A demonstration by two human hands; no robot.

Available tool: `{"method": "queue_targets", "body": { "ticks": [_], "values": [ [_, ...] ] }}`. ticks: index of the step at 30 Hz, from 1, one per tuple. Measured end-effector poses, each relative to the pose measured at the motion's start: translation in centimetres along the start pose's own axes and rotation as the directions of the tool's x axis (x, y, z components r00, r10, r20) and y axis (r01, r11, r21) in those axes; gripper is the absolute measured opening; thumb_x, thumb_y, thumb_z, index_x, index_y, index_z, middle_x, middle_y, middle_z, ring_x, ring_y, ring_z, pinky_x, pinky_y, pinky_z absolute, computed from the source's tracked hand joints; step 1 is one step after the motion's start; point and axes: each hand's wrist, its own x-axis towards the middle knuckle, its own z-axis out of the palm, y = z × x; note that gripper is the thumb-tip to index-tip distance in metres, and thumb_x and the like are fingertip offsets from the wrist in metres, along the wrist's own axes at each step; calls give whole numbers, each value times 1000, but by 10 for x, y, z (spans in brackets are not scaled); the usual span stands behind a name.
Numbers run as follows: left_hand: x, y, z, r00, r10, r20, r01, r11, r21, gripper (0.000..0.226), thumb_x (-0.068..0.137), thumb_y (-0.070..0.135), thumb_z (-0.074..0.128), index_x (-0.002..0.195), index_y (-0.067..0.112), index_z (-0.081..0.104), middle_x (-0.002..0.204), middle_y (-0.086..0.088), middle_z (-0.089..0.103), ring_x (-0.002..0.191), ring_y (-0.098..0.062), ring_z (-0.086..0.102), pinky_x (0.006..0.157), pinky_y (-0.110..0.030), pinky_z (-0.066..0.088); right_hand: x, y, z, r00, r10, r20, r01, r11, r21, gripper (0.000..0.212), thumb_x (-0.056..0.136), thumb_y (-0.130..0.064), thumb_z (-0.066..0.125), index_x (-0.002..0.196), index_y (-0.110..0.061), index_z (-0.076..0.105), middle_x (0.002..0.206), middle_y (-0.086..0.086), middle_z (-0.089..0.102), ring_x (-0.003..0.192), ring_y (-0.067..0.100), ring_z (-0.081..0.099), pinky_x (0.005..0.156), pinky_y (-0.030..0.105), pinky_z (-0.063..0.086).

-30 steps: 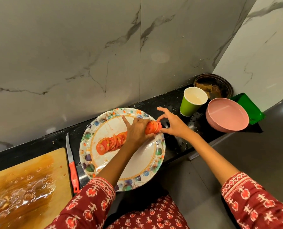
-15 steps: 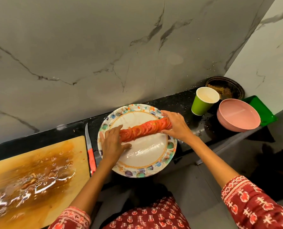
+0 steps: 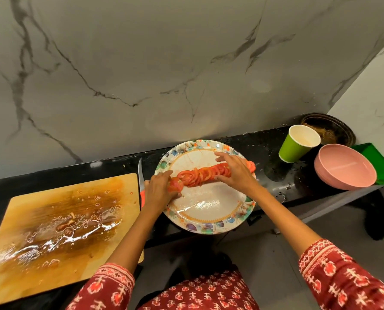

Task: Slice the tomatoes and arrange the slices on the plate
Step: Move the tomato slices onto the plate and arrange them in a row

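Red tomato slices (image 3: 203, 174) lie in a row across the plate (image 3: 211, 227), between both grips. Left hand (image 3: 157, 193) pinches the end piece; right hand (image 3: 237, 173) rests open-fingered on the row. Arranging step; next, fan them evenly.

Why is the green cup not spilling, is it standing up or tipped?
Standing up. The green cup sits on its base on the black counter, mouth upward. What it holds cannot be told.
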Motion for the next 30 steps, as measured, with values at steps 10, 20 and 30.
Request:
{"method": "queue_targets", "body": {
  "ticks": [10,20,30],
  "values": [
    [0,-14,-19,998,56,32,-49,981,-189,63,72,6,75,129,13,50,110,-6,58,88,-12,56,78,-25,48,23,-41,24,981,-147,130,152,988,-31,50,86,-24,64,132,-17,47,123,4,59,119,20,47,108,40,30],
    [-3,-17,-22,999,52,1,-52,999,-13,50,74,25,75,119,15,57,108,-2,66,101,-18,57,82,-32,48,60,-99,65,855,-151,496,336,891,-307,54,87,-26,63,136,-20,39,132,4,54,131,23,36,113,57,4],
    [1,-13,-14,994,41,-103,-57,986,-157,32,77,16,71,106,11,61,99,-6,64,95,-20,57,76,-30,44,68,-100,33,928,18,371,-64,992,112,42,80,-3,69,116,-14,52,81,-2,62,75,13,60,72,28,51]
  ]
}}
